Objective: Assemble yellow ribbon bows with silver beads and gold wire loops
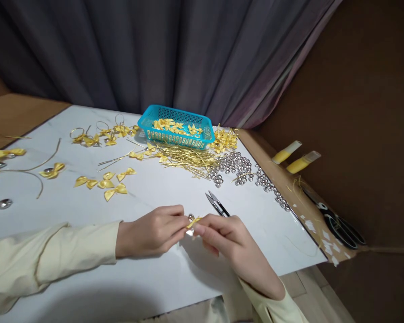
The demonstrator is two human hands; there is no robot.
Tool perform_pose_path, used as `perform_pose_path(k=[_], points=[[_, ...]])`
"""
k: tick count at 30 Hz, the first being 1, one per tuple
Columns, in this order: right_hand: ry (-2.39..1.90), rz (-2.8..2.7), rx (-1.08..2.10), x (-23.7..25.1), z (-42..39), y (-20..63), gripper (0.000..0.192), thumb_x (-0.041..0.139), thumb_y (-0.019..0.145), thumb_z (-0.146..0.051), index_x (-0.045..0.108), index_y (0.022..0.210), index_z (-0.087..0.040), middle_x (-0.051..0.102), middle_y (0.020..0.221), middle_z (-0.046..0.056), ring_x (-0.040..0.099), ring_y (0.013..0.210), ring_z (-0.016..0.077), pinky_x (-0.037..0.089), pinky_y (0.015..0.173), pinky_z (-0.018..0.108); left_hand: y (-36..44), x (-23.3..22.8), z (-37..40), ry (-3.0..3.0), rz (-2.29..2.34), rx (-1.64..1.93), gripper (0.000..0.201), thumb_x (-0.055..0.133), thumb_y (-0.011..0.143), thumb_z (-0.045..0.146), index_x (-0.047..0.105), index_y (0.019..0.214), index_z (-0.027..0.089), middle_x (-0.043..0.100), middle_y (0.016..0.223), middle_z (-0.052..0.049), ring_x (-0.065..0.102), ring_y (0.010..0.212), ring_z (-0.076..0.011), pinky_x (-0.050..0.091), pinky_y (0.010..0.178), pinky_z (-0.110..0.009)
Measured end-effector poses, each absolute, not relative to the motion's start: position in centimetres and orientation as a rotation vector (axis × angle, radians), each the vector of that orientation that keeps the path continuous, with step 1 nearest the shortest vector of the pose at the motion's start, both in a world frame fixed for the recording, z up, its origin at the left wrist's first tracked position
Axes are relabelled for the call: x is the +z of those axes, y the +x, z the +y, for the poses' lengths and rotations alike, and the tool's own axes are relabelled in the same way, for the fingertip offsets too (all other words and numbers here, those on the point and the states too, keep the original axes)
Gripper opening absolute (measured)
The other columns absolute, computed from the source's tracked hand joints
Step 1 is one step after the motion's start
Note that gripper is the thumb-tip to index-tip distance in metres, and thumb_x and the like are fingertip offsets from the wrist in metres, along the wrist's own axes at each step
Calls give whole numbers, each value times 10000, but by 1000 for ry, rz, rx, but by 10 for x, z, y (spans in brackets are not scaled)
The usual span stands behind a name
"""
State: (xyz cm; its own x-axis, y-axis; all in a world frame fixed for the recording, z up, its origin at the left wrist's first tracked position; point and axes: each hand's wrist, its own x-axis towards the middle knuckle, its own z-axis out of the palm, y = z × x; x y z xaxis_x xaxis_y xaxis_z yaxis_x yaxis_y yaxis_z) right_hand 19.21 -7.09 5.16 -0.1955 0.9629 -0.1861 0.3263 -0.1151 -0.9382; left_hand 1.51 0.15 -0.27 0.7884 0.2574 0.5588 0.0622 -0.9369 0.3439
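**White tabletop, grey curtain behind: one small bow pinched between two hands**

Backed by a grey curtain (pixel 155 54) and laid out across a white tabletop (pixel 155 282). Held just above its near edge: a yellow ribbon bow (pixel 193 221), gripped from both sides. Left hand (pixel 151 231) closed, thumb and forefinger clamped on the bow's left end. Right hand (pixel 229 237) likewise closed, fingertips pinching the right end, remaining fingers curled under. Topped by what looks like a silver bead (pixel 190 217), though too small to say whether threaded on or merely touching.

Judged as the assembling step: bow and bead brought together at the fingertips, nothing yet set down.

Calls next for a steady pinch from one hand while freeing the other, and for little force, given so light and slippery a piece.

Within reach just beyond the right hand: thread snips (pixel 217 204), blades apart, lying flat. Farther back: loose silver beads (pixel 235 166), a sheaf of gold wires (pixel 185 158), a turquoise basket (pixel 144 122) holding more bows. Off to the left: finished-looking bows (pixel 104 181) scattered well apart from the hands.
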Motion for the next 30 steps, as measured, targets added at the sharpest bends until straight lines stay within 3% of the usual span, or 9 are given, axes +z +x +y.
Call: perform_pose_path(k=[6, 11, 19, 23, 26, 30], points=[[-1376, -1083, 1491, 42, -60, 199, 296, 591, 801, -403, 609, 724, -118, 387, 409, -67, 244, 398, 44, 176, 423, 202, 13, -6, 5, 2815, 52, 1030, 192, 422, 886, 60, 588, 863, 155, 633, 696, -59, 555, 617, -164, 502, 649, -300], [-1394, -1004, 1462, 39, -60, 208, 296, 610, 784, -392, 629, 723, -103, 381, 395, -69, 209, 384, 37, 124, 418, 213, 14, -2, 5, 2755, 127, 1075, 199, 410, 879, 42, 588, 924, 118, 659, 736, -95, 564, 655, -176, 491, 603, -293], [-1547, -1249, 1441, 38, -74, 209, 296, 549, 828, -369, 575, 659, -128, 403, 451, -46, 299, 433, 62, 203, 450, 215, 20, 5, 1, 2250, 590, 1005, 164, 519, 862, 153, 618, 733, 133, 577, 646, -32, 528, 587, -115, 416, 536, -216], [-1612, -1595, 1223, 32, -83, 196, 315, 444, 887, -327, 486, 623, -160, 350, 494, -48, 305, 467, 77, 227, 472, 215, 21, 10, -1, 1990, 788, 782, 216, 526, 853, 230, 632, 688, 139, 602, 661, -17, 538, 576, -102, 411, 549, -207], [-1635, -1792, 1004, 26, -89, 189, 270, 368, 929, -309, 482, 723, -179, 348, 534, -49, 314, 481, 92, 234, 483, 213, 21, 13, -2, 1839, 871, 698, 248, 532, 851, 297, 631, 687, 140, 614, 652, -10, 539, 591, -109, 412, 562, -214], [-1680, -1875, 822, 22, -94, 181, 187, 319, 950, -273, 464, 1028, -184, 411, 548, -60, 363, 451, 114, 258, 473, 204, 21, 13, -3, 1846, 899, 752, 241, 541, 848, 295, 626, 681, 144, 603, 653, 3, 524, 607, -105, 401, 578, -214]])
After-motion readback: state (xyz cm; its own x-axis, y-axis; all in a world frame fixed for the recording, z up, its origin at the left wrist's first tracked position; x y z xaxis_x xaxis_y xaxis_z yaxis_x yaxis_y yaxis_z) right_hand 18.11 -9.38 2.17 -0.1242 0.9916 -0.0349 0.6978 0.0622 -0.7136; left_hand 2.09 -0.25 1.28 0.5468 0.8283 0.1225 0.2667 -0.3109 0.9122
